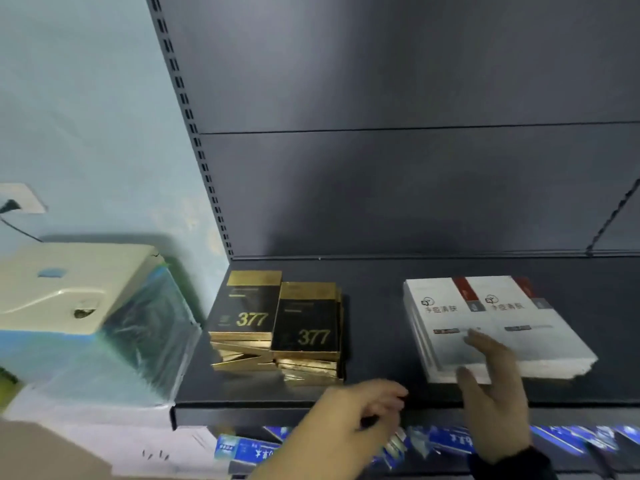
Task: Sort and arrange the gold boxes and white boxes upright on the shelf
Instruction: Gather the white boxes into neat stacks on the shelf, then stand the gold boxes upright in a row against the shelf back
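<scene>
From the head view, a dark grey metal shelf [242,407] carried two groups of boxes, all lying flat rather than upright. On its left end sat the black-and-gold boxes marked "377" [306,320] in two untidy stacks that touched side by side, the left stack just beside the slotted upright. Well apart on the right lay the white boxes with red corner tabs [446,299], stacked flat in two adjoining piles. The right hand [491,393], in a dark sleeve, reached over the near corner of the white boxes with its fingers [479,341] spread and straight on the top box, gripping nothing. The left hand [353,420] hovered at the shelf's front edge between the two groups, its fingers loosely curled and blurred, with nothing visible in them. Below, blue packets [450,441] lined a lower shelf.
</scene>
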{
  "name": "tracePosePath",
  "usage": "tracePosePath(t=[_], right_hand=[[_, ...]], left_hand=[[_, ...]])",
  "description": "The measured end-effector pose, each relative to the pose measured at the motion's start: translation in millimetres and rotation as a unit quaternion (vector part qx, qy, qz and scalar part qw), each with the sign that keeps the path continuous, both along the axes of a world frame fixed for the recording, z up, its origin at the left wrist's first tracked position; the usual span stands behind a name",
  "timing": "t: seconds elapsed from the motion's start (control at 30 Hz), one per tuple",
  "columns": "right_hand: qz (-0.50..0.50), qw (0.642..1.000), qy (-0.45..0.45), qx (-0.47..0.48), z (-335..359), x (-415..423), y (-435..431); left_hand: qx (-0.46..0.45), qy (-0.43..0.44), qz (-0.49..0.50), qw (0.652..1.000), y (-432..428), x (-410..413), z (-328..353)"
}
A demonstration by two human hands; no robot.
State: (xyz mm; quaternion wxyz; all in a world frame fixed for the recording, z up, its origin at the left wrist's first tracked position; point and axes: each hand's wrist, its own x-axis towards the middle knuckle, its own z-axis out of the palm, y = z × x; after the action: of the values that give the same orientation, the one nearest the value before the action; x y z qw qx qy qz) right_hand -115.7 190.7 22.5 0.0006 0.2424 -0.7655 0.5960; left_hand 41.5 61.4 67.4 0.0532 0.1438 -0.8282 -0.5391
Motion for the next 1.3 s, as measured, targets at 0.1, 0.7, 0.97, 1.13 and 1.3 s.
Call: tracePosePath(t=[0.1, 0.7, 0.97, 1.13, 1.3], right_hand=[[0.120, 0.986, -0.116, -0.001, 5.7, 29.1, -42.8], [0.246, 0.907, -0.336, 0.064, 24.8, 7.1, -134.8], [0.264, 0.916, -0.255, 0.165, 38.6, -47.4, -107.7], [0.236, 0.945, -0.164, 0.156, 58.7, -53.3, -114.5], [0.301, 0.911, -0.058, 0.275, 66.6, -39.1, -146.1]], left_hand=[[0.013, 0.079, 0.051, 0.995, -42.1, 29.0, 29.6], [0.241, -0.060, 0.336, 0.909, -154.8, 22.5, -30.1], [0.278, -0.026, 0.281, 0.918, -134.6, 10.1, -36.9], [0.364, 0.037, 0.288, 0.885, -153.6, 17.8, -32.5], [0.291, 0.008, 0.341, 0.894, -180.6, 4.6, -32.5]])
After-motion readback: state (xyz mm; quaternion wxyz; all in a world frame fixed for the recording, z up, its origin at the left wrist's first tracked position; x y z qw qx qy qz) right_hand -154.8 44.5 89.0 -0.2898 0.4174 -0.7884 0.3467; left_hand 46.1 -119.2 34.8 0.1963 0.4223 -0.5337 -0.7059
